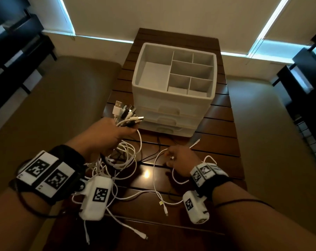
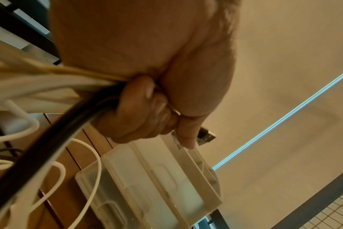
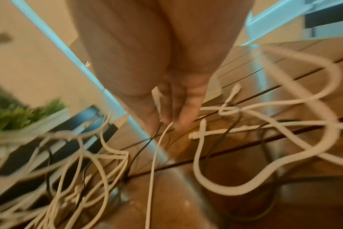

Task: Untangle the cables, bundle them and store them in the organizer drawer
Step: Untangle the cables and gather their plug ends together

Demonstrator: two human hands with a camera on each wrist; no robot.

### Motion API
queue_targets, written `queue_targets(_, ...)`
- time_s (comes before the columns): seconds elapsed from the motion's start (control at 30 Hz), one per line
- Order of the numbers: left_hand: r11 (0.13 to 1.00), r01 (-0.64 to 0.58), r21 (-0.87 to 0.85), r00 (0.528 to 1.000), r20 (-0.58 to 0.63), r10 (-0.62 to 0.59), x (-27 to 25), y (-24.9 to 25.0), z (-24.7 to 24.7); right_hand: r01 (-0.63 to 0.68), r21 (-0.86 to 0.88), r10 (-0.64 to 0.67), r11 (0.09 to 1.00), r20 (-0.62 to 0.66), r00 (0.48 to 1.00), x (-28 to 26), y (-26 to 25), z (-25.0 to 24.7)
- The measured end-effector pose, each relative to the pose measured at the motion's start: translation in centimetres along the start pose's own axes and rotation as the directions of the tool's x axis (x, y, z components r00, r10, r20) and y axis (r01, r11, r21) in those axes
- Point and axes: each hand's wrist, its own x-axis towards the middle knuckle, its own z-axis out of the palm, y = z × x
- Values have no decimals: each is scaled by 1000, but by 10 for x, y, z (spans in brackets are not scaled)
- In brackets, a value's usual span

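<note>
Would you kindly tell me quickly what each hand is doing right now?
Left hand: closed around a bunch of cables, plug ends sticking out above the fist.
Right hand: fingers pinching a single white cable just above the table.

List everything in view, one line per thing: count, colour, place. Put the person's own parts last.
cable bundle: several cables, mostly white with some black, plug ends fanned above the left fist, in front of the organizer
loose cables: count unclear, white with a few black, sprawled over the near table
organizer: one, white, on the table's far half; divided top tray with nothing visible in it, three drawers shut
table: one, dark brown slatted wood, centre
plant: one, green, blurred, left of the right wrist view
wrist camera units: two, white with black markers, one under each wrist
left hand: grips the cable bundle
right hand: pinches one white cable near the tabletop
</note>
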Motion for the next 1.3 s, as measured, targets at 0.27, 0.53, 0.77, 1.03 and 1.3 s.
queue_targets(0.27,1000,18,-10,996,-86,-18,-17,-1,-27,108,-423,-106,900,27,994,39,-26,40)
queue_targets(0.53,982,-35,-187,985,-170,3,-17,-5,-29,168,-482,-180,860,21,983,43,-27,14)
queue_targets(0.77,989,-95,-112,989,-125,81,-2,0,5,370,-164,-363,914,71,929,-6,-49,-22)
queue_targets(1.03,989,-77,-124,992,-112,63,-2,-10,5,-288,30,289,957,-159,944,-66,80,-95)
queue_targets(1.3,996,-71,-48,997,-23,70,-1,-14,58,-369,25,358,929,-315,879,-95,93,-29)
